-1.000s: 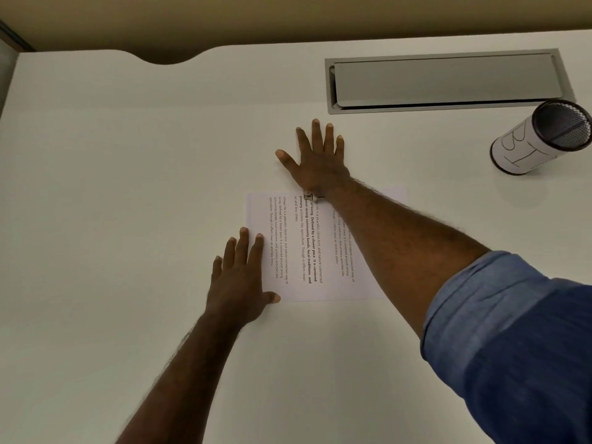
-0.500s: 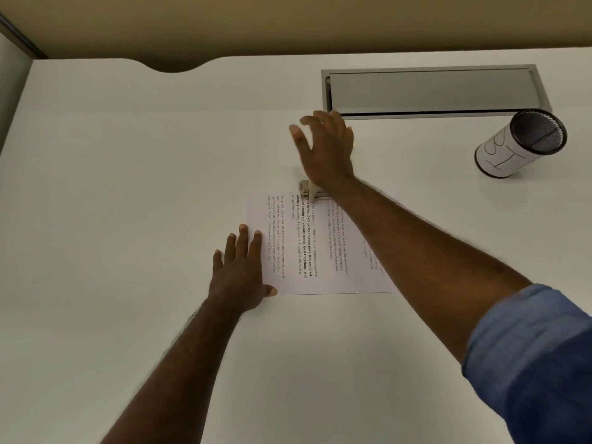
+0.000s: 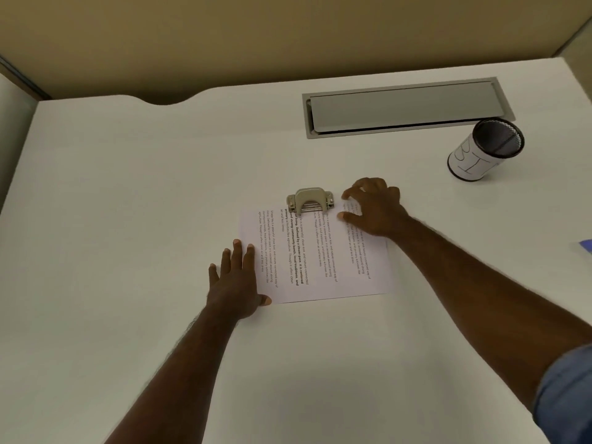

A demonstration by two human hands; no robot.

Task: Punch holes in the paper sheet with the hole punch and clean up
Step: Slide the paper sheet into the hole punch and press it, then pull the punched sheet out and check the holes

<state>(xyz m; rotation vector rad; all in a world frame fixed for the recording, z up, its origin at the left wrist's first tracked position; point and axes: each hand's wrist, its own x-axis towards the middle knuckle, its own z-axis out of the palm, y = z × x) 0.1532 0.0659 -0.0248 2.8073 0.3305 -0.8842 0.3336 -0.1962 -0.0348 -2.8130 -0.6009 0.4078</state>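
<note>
Lying under two open, flat-fingered hands, left and right: one printed paper sheet, one hole punch; one cup marked "BI".

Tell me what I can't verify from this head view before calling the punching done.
- Holes in the paper sheet: the hole punch covers that edge.
- Sheet's far right corner: under the right hand.
- Mesh cup contents: interior too dark.
- Blue item: cut off by the right frame edge.
</note>
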